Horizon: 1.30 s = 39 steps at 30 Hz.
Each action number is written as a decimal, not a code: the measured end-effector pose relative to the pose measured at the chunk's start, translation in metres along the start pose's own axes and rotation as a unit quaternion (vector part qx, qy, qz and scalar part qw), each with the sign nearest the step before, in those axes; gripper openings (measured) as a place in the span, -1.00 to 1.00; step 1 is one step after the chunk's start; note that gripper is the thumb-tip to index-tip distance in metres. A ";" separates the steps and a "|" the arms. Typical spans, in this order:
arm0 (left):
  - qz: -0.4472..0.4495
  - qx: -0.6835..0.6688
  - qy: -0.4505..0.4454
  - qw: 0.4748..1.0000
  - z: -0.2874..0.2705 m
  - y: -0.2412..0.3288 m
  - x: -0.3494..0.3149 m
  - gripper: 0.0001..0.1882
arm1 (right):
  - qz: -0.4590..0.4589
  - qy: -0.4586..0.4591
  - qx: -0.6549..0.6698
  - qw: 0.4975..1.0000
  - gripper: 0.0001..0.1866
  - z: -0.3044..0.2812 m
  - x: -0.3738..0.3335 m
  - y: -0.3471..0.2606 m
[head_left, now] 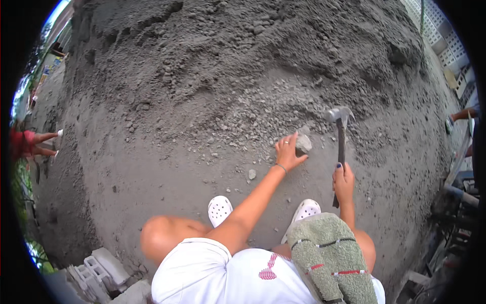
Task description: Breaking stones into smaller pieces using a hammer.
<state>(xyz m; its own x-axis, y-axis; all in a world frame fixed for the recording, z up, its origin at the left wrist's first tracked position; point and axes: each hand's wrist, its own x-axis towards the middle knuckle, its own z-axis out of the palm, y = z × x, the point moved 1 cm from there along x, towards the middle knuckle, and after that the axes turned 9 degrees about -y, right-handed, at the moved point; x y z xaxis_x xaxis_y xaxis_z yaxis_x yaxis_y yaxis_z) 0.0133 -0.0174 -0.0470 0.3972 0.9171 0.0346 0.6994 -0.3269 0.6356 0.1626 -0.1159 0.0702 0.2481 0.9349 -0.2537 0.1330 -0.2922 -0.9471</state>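
Note:
My left hand (pixel 288 154), with a ring and a thin bracelet at the wrist, reaches forward to a pale grey stone (pixel 304 144) on the ground. Its fingers and thumb curve round the stone's left and near sides. In my right hand (pixel 344 181) is a claw hammer (pixel 341 139), gripped low on its dark handle. The metal head is up, to the right of the stone and apart from it. Small broken stones (pixel 253 114) lie scattered just beyond my left hand.
A large heap of grey sand and gravel (pixel 228 45) rises ahead. White clogs (pixel 219 210) are on my feet, and a green towel (pixel 329 253) lies over my right thigh. Concrete blocks (pixel 98 273) stand at lower left. Other people's legs (pixel 45 143) show at both sides.

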 end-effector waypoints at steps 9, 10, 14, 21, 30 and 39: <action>-0.108 -0.130 0.261 0.950 -0.036 -0.048 0.022 -0.63 | -0.232 0.013 0.070 0.970 -0.82 -0.017 -0.011 -0.062; -0.112 -0.131 0.260 0.950 -0.038 -0.049 0.023 -0.63 | -0.274 0.015 0.078 0.959 -0.83 -0.012 -0.012 -0.053; -0.122 -0.126 0.322 0.930 -0.042 -0.043 0.024 -0.73 | 0.010 -0.033 -0.339 0.940 -0.72 0.004 -0.014 0.065; -0.134 -0.102 0.325 0.931 -0.046 -0.046 0.017 -0.76 | 0.053 -0.118 -0.340 0.931 -0.70 0.024 -0.004 0.069; -0.141 -0.184 0.311 0.922 -0.051 -0.064 0.013 -0.73 | -0.253 0.024 -0.035 0.967 -0.88 0.000 -0.005 -0.069; -0.142 -0.161 0.300 0.930 -0.051 -0.055 0.015 -0.74 | 0.077 -0.141 -0.378 0.912 -0.67 0.036 -0.013 0.085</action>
<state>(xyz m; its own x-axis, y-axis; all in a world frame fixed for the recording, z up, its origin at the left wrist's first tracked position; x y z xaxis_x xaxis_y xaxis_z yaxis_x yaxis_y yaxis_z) -0.0500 0.0258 -0.0419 -0.2459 0.9500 0.1925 0.4725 -0.0559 0.8795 0.1366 -0.1455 -0.0138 0.0777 0.8550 -0.5128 0.7674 -0.3796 -0.5168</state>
